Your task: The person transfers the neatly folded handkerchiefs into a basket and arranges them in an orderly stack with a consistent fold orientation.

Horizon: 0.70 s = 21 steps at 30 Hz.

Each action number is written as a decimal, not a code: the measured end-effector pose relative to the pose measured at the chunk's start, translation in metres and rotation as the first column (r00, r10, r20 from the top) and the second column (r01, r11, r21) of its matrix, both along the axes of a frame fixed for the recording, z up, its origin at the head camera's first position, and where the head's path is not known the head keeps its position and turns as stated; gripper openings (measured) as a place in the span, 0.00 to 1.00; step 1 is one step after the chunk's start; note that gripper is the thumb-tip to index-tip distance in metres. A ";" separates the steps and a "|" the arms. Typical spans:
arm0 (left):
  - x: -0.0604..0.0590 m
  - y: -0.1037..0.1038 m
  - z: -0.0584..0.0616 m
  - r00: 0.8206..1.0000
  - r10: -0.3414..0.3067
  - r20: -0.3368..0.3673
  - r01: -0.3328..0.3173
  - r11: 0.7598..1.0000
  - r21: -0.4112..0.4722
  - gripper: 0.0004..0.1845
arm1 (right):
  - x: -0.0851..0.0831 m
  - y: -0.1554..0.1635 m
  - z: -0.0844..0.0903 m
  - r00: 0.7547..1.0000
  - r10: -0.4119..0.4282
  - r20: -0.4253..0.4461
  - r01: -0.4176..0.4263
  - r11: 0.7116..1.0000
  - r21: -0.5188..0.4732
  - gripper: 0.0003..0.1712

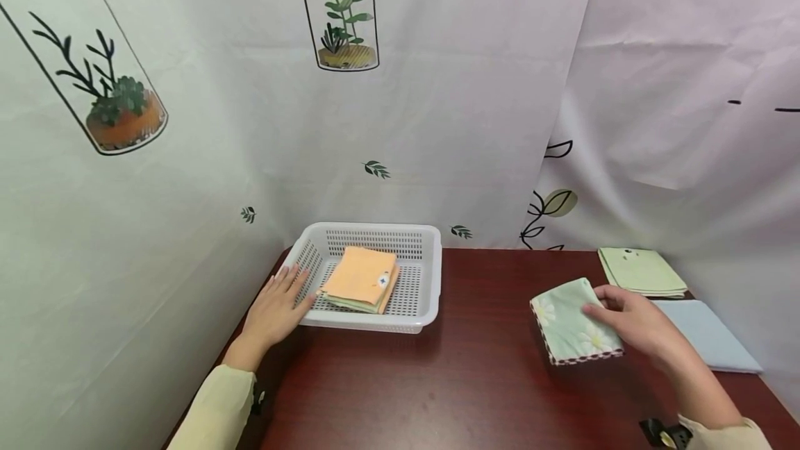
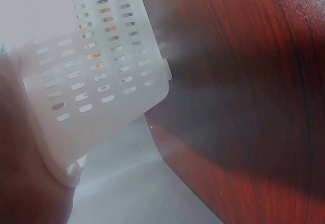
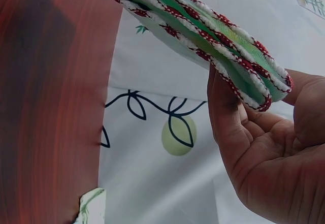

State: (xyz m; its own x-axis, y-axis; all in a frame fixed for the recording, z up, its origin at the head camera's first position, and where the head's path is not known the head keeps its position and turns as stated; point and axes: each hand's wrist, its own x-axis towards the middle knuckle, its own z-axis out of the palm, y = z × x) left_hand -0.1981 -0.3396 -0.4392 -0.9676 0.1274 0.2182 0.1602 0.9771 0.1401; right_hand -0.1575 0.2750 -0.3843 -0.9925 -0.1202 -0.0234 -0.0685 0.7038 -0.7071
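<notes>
A folded mint-green towel (image 1: 575,325) with white flowers and a red-and-white stitched edge is pinched by my right hand (image 1: 631,318) above the right part of the table. In the right wrist view, the stacked layers of this towel (image 3: 218,43) show edge-on between thumb and fingers. My left hand (image 1: 278,307) rests on the left rim of a white plastic basket (image 1: 431,283), its fingers extended. Inside that basket lies a folded orange towel (image 1: 359,275) on top of a green one (image 1: 350,305). The left wrist view shows the basket's slotted wall (image 2: 117,76) close up.
At the back right lies a folded light-green towel (image 1: 644,273), with a folded light-blue towel (image 1: 706,335) in front of it, partly behind my right forearm. The dark red table (image 1: 437,394) meets a white printed curtain (image 1: 462,123) behind and at both sides.
</notes>
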 end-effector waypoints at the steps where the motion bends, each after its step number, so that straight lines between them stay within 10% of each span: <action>1: 0.000 0.000 0.000 1.000 0.000 0.003 0.000 1.000 0.002 0.38 | 0.000 -0.001 0.001 1.000 0.003 -0.004 -0.003 1.000 0.006 0.21; 21: 0.001 0.000 0.000 1.000 -0.002 -0.011 0.002 1.000 -0.001 0.37 | -0.010 -0.027 0.014 0.998 0.020 -0.066 -0.020 1.000 0.000 0.19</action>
State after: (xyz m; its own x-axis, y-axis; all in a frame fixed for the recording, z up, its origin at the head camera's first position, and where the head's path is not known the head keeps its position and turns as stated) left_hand -0.1975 -0.3393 -0.4396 -0.9647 0.1299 0.2290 0.1641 0.9769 0.1371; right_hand -0.1679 0.2480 -0.3708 -0.9893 -0.1400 0.0420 -0.1290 0.7010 -0.7014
